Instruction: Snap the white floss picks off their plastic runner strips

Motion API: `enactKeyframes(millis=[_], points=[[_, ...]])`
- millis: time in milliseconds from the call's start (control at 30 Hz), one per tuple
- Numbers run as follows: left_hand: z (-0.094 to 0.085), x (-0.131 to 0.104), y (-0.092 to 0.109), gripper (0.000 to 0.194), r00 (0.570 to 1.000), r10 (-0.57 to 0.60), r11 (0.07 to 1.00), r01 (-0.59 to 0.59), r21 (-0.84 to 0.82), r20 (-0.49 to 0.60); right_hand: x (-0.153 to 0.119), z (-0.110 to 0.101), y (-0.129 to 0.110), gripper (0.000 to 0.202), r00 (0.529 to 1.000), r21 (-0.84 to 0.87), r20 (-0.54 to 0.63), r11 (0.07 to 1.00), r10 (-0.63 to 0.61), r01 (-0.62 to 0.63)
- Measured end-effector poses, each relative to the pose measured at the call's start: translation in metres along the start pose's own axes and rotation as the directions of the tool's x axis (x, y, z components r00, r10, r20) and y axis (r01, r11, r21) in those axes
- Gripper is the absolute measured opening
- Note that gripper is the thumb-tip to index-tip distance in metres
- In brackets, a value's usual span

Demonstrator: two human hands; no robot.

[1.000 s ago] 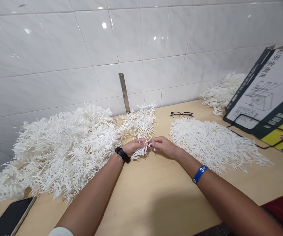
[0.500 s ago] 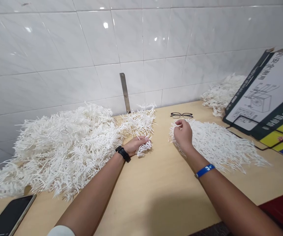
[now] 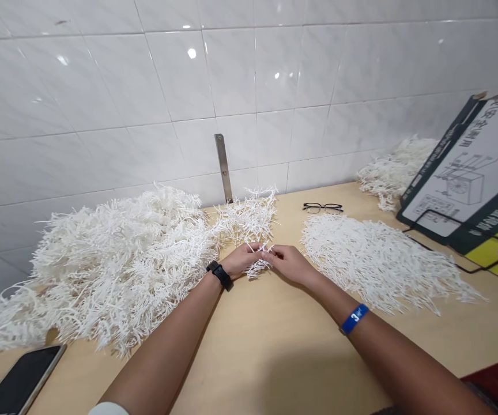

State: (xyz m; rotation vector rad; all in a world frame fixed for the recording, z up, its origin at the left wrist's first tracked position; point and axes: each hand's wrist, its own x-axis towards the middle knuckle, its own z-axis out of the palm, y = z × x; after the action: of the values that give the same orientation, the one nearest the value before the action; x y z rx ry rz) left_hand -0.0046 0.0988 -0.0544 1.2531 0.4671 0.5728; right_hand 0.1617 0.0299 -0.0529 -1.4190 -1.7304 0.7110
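My left hand (image 3: 241,260), with a black watch at the wrist, grips a small bunch of white branching strands (image 3: 257,268). Fingertips of my right hand (image 3: 290,263) meet the same bunch from the right, pinched against it. Left of my hands lies a big tangled heap of white strands (image 3: 123,265), and a smaller tuft (image 3: 249,216) sits just behind them. Flatter and more even, another pile (image 3: 374,256) spreads over the table to the right.
Black-framed glasses (image 3: 322,207) rest behind the right pile. A phone (image 3: 24,380) lies at the front left. At the right a printed box (image 3: 469,178) leans by a black wire frame (image 3: 486,268), with more strands (image 3: 396,170) behind. The tiled wall closes the back.
My right hand has moved left, from the edge of the right pile to the bunch in my left hand. The two hands now meet. The view has shifted slightly.
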Motion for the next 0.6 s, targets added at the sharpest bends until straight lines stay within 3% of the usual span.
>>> enactKeyframes(millis=[333, 500, 600], points=[[-0.0020, 0.0005, -0.0021, 0.034, 0.998, -0.011, 1.000, 0.012, -0.010, 0.057, -0.0017, -0.0028, -0.0052, 0.049, 0.985, 0.125, 0.170, 0.992, -0.037, 0.016], [-0.0019, -0.0026, 0.0004, 0.036, 0.988, -0.070, 0.995, 0.079, -0.060, 0.139, -0.0017, -0.0042, -0.0022, 0.050, 0.961, 0.287, 0.270, 0.958, -0.064, -0.017], [-0.0044, -0.0044, 0.0015, 0.039, 0.985, -0.108, 0.991, 0.118, -0.069, 0.132, -0.0009, -0.0053, 0.0001, 0.048, 0.944, 0.373, 0.312, 0.928, -0.105, -0.020]])
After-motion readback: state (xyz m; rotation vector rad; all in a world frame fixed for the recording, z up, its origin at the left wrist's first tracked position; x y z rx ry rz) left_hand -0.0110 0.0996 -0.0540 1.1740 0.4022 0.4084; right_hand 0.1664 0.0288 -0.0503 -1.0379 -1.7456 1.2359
